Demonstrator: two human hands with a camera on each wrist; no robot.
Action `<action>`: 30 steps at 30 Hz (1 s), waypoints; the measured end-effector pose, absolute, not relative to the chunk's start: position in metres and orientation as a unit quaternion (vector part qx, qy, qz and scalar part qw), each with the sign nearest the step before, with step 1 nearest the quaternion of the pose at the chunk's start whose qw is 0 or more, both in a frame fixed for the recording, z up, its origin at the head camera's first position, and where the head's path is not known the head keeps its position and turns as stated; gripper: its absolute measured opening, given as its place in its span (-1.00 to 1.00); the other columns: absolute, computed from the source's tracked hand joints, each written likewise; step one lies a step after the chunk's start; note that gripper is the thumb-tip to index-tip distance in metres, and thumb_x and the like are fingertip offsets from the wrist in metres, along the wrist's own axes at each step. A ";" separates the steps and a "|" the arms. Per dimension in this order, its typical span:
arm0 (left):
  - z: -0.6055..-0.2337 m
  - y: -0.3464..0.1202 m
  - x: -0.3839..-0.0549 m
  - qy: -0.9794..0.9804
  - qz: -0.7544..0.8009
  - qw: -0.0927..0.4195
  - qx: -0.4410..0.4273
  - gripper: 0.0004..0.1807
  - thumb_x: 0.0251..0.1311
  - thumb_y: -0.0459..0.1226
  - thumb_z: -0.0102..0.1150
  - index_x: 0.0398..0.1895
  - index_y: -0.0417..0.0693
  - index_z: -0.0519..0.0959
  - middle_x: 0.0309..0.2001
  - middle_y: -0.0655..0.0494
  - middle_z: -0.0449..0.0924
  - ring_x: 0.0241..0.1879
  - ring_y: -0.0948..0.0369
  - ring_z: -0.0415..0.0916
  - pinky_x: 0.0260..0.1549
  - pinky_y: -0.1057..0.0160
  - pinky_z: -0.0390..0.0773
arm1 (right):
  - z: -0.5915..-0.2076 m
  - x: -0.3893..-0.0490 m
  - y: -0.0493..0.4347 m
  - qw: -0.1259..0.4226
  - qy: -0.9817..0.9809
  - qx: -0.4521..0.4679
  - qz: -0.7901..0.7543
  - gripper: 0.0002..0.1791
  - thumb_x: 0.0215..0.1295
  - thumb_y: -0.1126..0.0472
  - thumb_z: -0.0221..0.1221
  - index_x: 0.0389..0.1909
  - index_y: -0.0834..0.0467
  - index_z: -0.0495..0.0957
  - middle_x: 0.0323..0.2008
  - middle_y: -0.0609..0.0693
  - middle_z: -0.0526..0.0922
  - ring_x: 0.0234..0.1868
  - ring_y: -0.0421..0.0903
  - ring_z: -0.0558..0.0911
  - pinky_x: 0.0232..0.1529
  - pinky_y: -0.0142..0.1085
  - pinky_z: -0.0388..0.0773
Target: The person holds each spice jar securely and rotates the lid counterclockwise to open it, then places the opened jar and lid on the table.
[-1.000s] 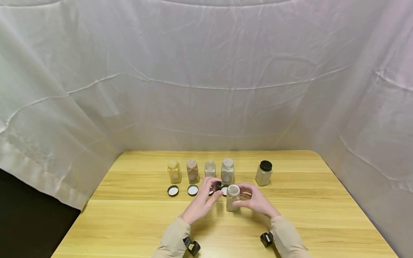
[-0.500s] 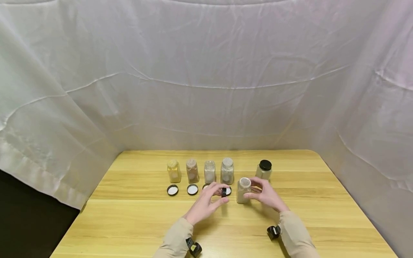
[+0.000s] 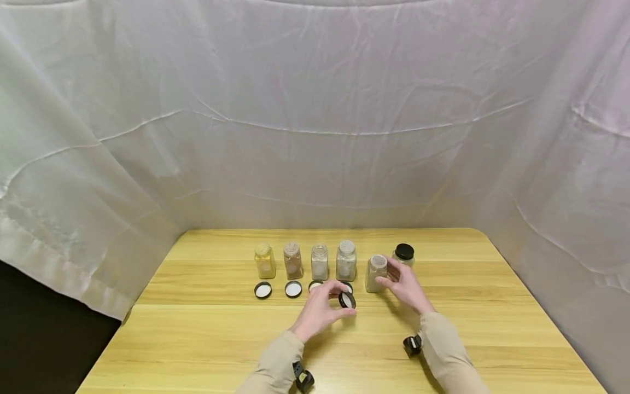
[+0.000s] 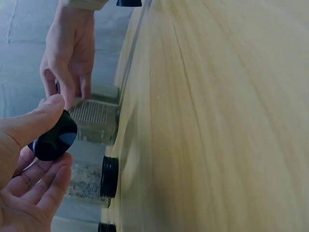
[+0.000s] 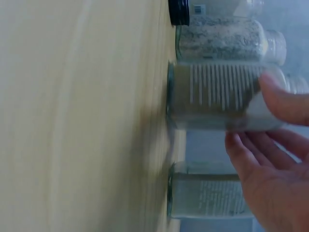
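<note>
My left hand (image 3: 320, 314) pinches a black screw lid (image 3: 346, 300) between thumb and fingers, its pale lining facing up and outward; the same lid (image 4: 54, 137) shows dark in the left wrist view. In my right hand (image 3: 408, 287) is a square glass spice jar (image 3: 376, 276) with grey-beige powder and a perforated shaker top, gripped upright by thumb and fingers. Its printed label side (image 5: 217, 94) shows in the right wrist view. Just behind the right hand stands a jar with a black lid (image 3: 404, 251), partly hidden by the fingers.
Left of the held jar stand a yellow powder jar (image 3: 266, 262), a brown one (image 3: 293, 262), a pale one (image 3: 320, 265) and a grey-flecked one (image 3: 346, 262). Lids lie before them, such as the leftmost lid (image 3: 263, 290). A pale curtain (image 3: 315, 164) rises behind the wooden table (image 3: 211, 339).
My right hand has carried the powder jar away and to the right, into line with the row. My left hand has shifted right, turning the lid so its lining shows.
</note>
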State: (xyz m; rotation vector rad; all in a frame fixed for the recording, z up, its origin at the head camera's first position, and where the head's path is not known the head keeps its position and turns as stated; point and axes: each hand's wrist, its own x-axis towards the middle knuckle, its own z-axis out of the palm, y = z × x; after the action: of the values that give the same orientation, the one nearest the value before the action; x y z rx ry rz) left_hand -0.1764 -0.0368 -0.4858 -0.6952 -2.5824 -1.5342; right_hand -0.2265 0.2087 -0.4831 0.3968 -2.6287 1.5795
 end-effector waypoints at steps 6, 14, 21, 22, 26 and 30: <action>-0.488 -0.027 -0.181 -0.856 -0.475 0.020 -0.204 -0.50 -0.05 -0.18 0.59 -0.04 -0.13 0.62 0.02 -0.03 0.66 0.01 0.04 0.68 0.11 0.18 0.67 | -0.485 -0.233 0.200 0.054 -0.866 0.105 0.487 -0.30 0.31 0.44 0.23 0.42 0.49 0.20 0.34 0.49 0.37 0.37 0.37 0.42 0.37 0.02 0.41; -0.492 -0.012 -0.187 -0.872 -0.446 0.032 -0.198 -0.51 -0.03 -0.14 0.58 -0.05 -0.08 0.61 -0.04 0.06 0.64 0.00 0.11 0.61 0.05 0.33 0.63 | -0.483 -0.240 0.194 0.066 -0.870 0.085 0.481 -0.32 0.35 0.46 0.18 0.45 0.47 0.18 0.38 0.46 0.33 0.39 0.33 0.39 0.38 0.02 0.41; -0.494 0.000 -0.193 -0.878 -0.432 0.035 -0.202 -0.47 0.06 -0.18 0.52 0.07 -0.20 0.56 0.05 -0.05 0.66 0.02 0.07 0.63 0.09 0.24 0.65 | -0.483 -0.243 0.191 0.080 -0.873 0.079 0.474 -0.32 0.35 0.47 0.16 0.45 0.43 0.19 0.37 0.45 0.35 0.39 0.32 0.41 0.39 0.02 0.41; -0.495 0.002 -0.194 -0.882 -0.422 0.041 -0.206 -0.47 0.08 -0.19 0.50 0.09 -0.21 0.56 0.05 -0.06 0.67 0.01 0.08 0.63 0.08 0.23 0.65 | -0.483 -0.242 0.191 0.084 -0.875 0.077 0.471 -0.32 0.35 0.47 0.17 0.45 0.44 0.19 0.37 0.45 0.35 0.38 0.33 0.41 0.39 0.02 0.42; -0.496 0.010 -0.197 -0.898 -0.381 0.066 -0.211 -0.49 0.12 -0.17 0.48 0.10 -0.17 0.57 0.03 -0.02 0.71 -0.03 0.14 0.64 0.03 0.27 0.63 | -0.482 -0.235 0.193 0.090 -0.874 0.073 0.471 -0.32 0.36 0.49 0.14 0.45 0.48 0.14 0.40 0.47 0.27 0.39 0.36 0.37 0.38 0.02 0.41; -0.496 0.017 -0.200 -0.905 -0.360 0.074 -0.215 -0.50 0.12 -0.19 0.47 0.09 -0.19 0.58 0.02 -0.04 0.72 -0.01 0.09 0.67 0.05 0.23 0.65 | -0.480 -0.224 0.198 0.096 -0.866 0.069 0.486 -0.38 0.38 0.51 0.09 0.42 0.52 0.17 0.40 0.48 0.27 0.40 0.35 0.37 0.35 -0.03 0.42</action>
State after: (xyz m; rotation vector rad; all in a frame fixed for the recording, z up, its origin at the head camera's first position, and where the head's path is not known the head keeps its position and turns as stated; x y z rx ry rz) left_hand -0.1998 0.0174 -0.4956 -0.6460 -2.7163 -1.0818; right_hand -0.2235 0.1975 -0.4803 0.2052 -2.5673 1.4391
